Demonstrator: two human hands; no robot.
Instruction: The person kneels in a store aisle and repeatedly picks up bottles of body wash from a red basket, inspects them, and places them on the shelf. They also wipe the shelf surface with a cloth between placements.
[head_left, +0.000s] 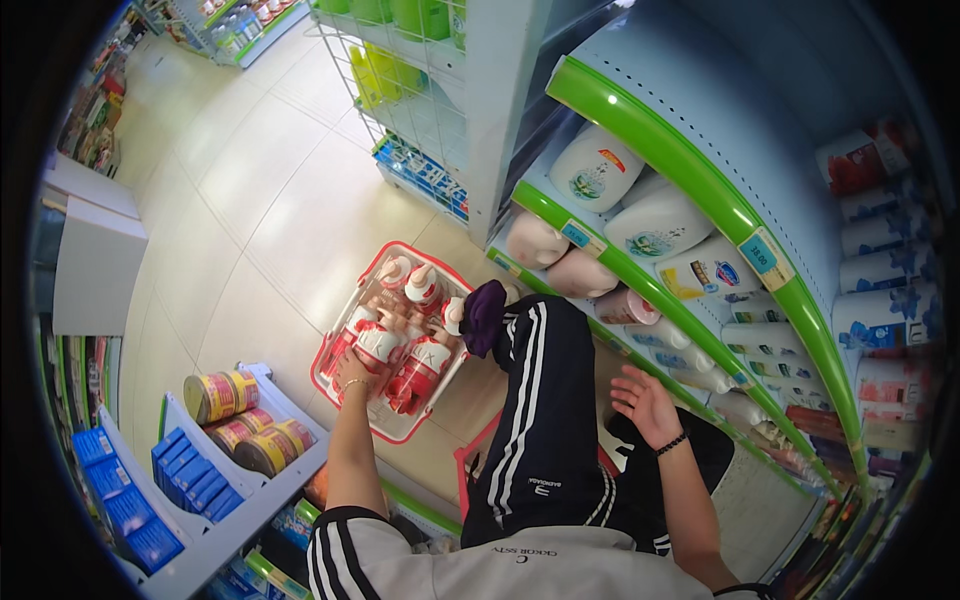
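Observation:
A white plastic shopping basket with a red rim (328, 405) stands on the floor and holds several white-and-red Lux pump bottles (420, 367). My left hand (354, 371) is inside the basket at its near left, against one of the Lux bottles (377, 341); most of its fingers are hidden, so whether it grips the bottle cannot be told. My right hand (646, 405), with a dark beaded bracelet, hangs beside my knee with its fingers apart and nothing in it. A purple cloth item (484, 318) lies against the basket's right side.
On the right, shelves with green edges (675, 150) hold large white bottles (598, 169) and pink bottles (581, 272). A wire rack (405, 97) stands ahead. At the lower left, a shelf holds yellow-and-pink tins (220, 396) and blue boxes (195, 476). Pale floor tiles (247, 187) show beyond the basket.

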